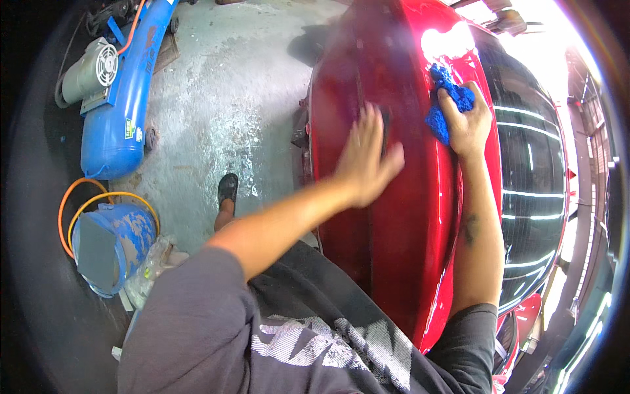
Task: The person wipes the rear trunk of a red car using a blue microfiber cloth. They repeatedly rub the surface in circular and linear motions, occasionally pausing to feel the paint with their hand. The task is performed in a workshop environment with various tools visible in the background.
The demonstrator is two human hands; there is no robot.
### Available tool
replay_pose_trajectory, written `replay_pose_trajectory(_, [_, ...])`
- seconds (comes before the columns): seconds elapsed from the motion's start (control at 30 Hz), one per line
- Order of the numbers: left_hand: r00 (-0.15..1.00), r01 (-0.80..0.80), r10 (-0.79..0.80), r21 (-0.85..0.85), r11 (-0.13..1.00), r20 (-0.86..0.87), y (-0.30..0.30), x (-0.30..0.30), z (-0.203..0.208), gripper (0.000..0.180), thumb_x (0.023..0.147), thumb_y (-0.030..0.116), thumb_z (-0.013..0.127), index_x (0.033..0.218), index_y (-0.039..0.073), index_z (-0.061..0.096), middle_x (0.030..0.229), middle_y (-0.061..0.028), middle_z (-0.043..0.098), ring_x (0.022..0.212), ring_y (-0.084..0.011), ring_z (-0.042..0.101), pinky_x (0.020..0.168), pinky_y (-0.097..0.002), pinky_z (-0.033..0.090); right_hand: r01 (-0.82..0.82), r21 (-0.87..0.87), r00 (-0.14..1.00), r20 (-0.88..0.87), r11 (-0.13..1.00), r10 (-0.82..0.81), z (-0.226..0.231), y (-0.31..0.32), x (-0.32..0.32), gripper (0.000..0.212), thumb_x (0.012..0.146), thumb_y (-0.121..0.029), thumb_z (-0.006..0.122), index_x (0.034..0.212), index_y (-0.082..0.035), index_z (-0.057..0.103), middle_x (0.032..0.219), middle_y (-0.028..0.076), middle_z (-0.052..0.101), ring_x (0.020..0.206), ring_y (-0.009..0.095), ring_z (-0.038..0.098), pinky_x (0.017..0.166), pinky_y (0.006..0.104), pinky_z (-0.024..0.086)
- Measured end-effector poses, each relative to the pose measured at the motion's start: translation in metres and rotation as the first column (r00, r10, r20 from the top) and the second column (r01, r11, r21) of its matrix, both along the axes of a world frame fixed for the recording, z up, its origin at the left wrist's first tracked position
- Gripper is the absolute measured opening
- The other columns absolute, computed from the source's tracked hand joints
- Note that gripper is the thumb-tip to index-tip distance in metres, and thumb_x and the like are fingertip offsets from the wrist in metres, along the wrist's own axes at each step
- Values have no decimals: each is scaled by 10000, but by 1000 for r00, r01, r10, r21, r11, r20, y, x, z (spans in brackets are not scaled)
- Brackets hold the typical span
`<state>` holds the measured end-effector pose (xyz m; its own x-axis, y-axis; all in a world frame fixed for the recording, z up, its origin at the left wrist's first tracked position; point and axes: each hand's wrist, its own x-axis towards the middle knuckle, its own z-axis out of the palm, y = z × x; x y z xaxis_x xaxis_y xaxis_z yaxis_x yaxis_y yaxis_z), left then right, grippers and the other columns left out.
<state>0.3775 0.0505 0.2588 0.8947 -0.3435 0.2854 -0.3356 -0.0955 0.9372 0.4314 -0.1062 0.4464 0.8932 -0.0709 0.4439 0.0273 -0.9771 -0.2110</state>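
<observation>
A glossy red car (pixel 400 217) stretches along my right side, its body panel reflecting bright light. My right hand (pixel 471 125) is closed around a bunched blue microfibre cloth (pixel 453 98), which touches the red paint near the edge of the dark glass (pixel 531 151). Over the lower red panel, my left hand (pixel 367 157) is spread with its thumb apart and its fingers stretched out, slightly smeared by motion. It holds nothing that I can see; whether its palm touches the paint I cannot tell. A small dark patch shows just beside its fingers.
A blue air compressor tank (pixel 115 131) with a grey motor (pixel 98 65) stands at the far left. Nearer is a worn blue bucket (pixel 134 236) with orange and yellow hoses (pixel 71 203) around it and a clear plastic bag (pixel 154 269). The floor (pixel 203 98) is scuffed grey-green.
</observation>
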Motion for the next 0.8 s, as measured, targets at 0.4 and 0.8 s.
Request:
replay_pose_trajectory(0.4, [979,69,-96,147,987,181,-7,-160,5,1028,1083,634,370,1659,-138,9,1741,-386,-16,1640,-511,-32,1307,-642,38,-101,148,994,61,984,93,5,-35,-106,371,844,-321,826,997,-17,676,829,142,687,777,218,661,769,373,526])
replay_pose_trajectory(0.8, [989,33,-20,-82,996,145,-30,-156,31,941,1110,502,418,1678,-96,-36,1762,-341,-59,1644,-497,-63,1311,-620,15,-89,74,995,56,993,85,7,-31,-102,464,831,-397,820,1040,-11,667,960,216,681,901,409,690,829,460,534])
